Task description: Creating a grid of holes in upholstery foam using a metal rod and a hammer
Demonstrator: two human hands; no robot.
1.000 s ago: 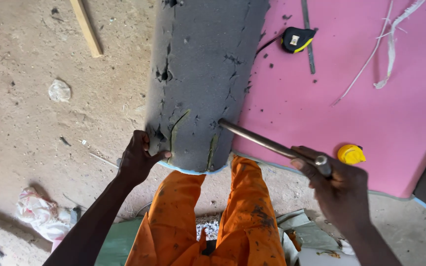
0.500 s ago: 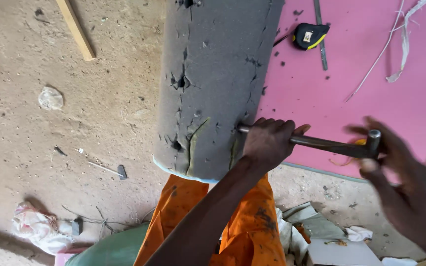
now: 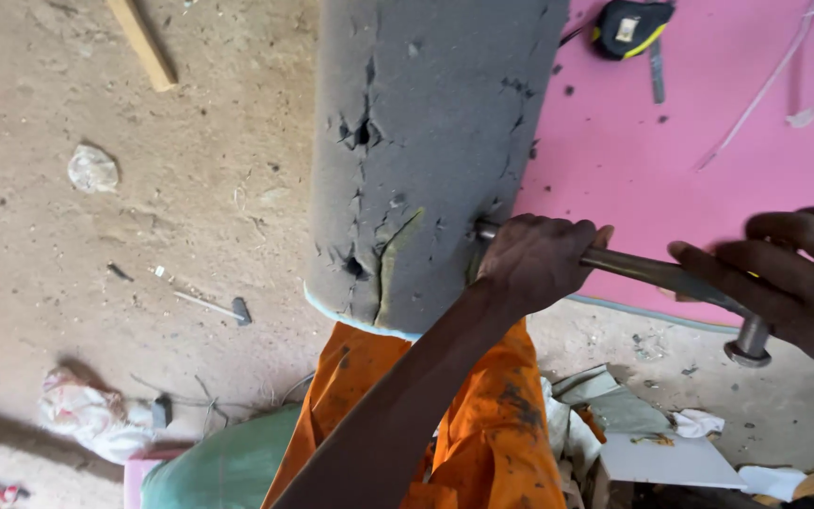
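Several small things lie on the dusty floor [image 3: 190,207] at the left: a wooden stick [image 3: 143,42] near the top edge, a crumpled white scrap [image 3: 92,168] below it, a thin nail-like piece [image 3: 211,304] lower down, and a bundle of pale cloth [image 3: 87,415] near the bottom edge. In the middle stands out a thick grey foam roll [image 3: 426,141], torn with dark cracks and holes, its near end just above the orange trousers [image 3: 482,424] of the person. The left hand [image 3: 537,259] reaches across the body and is clenched around a metal rod [image 3: 657,275], close to where the rod meets the right side of the foam roll. The rod goes to the right and a little downward, over the edge of a pink sheet [image 3: 671,151]. The right hand [image 3: 789,278] grasps the rod near its far end, where a round metal head [image 3: 749,341] shows under the fingers. A black and yellow tape measure [image 3: 631,26] lies on the pink sheet near the top. Torn papers [image 3: 652,443] lie on the floor at the lower right.
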